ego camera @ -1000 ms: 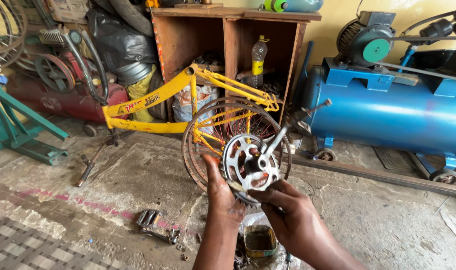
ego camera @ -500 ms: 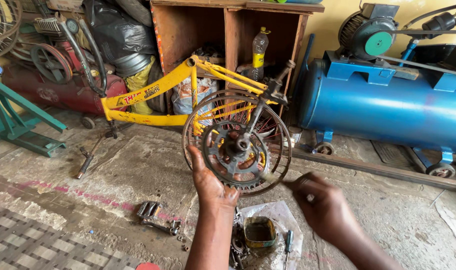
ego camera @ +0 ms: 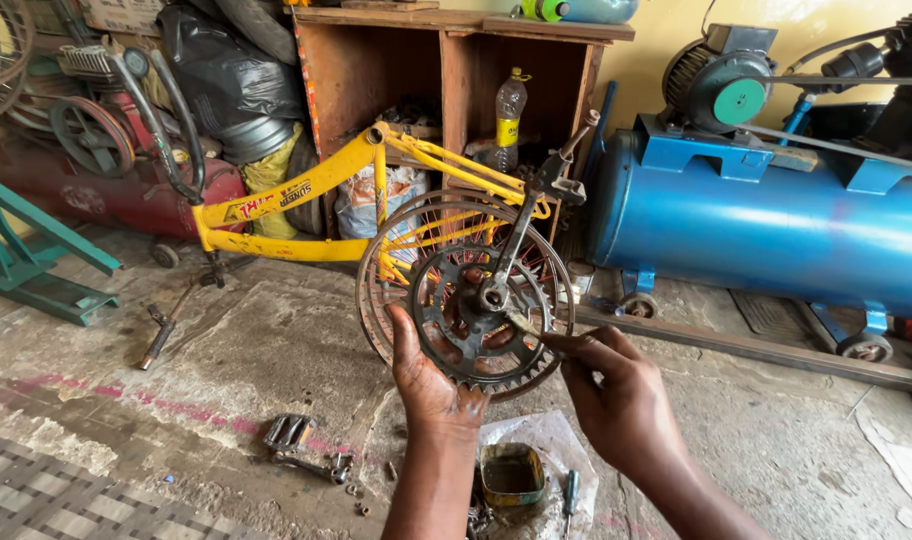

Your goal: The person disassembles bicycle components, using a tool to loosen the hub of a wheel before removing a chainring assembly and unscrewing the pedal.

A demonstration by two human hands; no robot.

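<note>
My left hand (ego camera: pixel 428 378) grips the lower left rim of a dark toothed chainring (ego camera: pixel 454 335), holding it upright in front of me. Its crank arm (ego camera: pixel 521 235) slants up to the right and ends in a pedal stub (ego camera: pixel 568 180). My right hand (ego camera: pixel 618 400) pinches a thin stick-like tool (ego camera: pixel 528 327) whose tip touches the hub of the chainring. Behind the chainring stands a spoked wheel (ego camera: pixel 394 250) on a yellow bicycle frame (ego camera: pixel 306 200).
On the concrete floor below my hands lie a small greasy tin (ego camera: pixel 510 472) on plastic sheet and a loose pedal with crank (ego camera: pixel 298 445). A blue compressor tank (ego camera: pixel 776 225) is at the right, a wooden shelf (ego camera: pixel 446 70) behind, a green stand (ego camera: pixel 36 260) at the left.
The chainring has turned its dark face toward me and the crank arm has swung up to the right. My right hand drew away, then came back with the thin tool to the hub.
</note>
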